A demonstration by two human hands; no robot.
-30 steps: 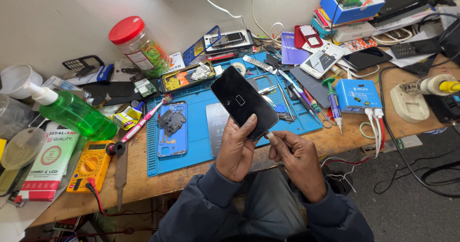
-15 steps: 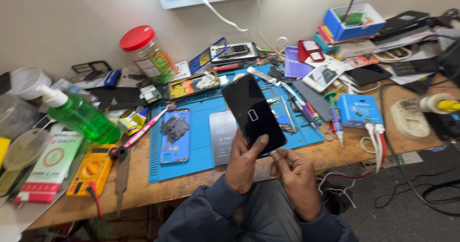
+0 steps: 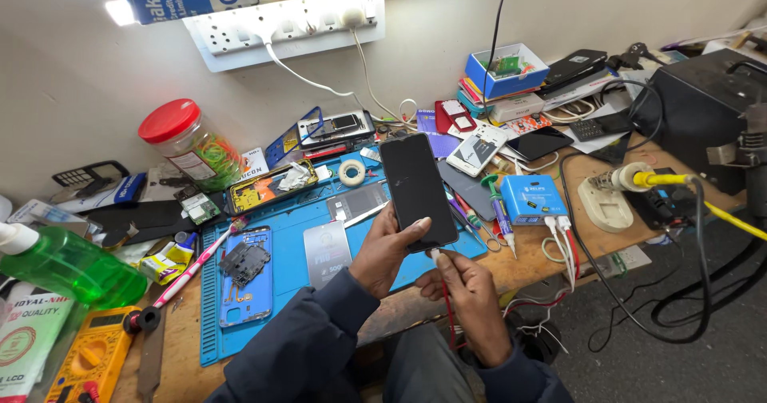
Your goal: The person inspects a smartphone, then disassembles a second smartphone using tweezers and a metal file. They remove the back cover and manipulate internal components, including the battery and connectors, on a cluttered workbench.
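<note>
Over the worktop and its blue mat, left hand holding up a black phone, fingers wrapped round its lower end. Just under it, right hand fingers pinching a thin red wire near the phone's bottom edge. Looks partway done: phone closed and dark, wire maybe not plugged in yet, another phone lying open on the mat.

Cluttered wooden workbench

A blue work mat is spread centrally; a yellow multimeter is laid near left, a red-lidded jar far left.
</note>
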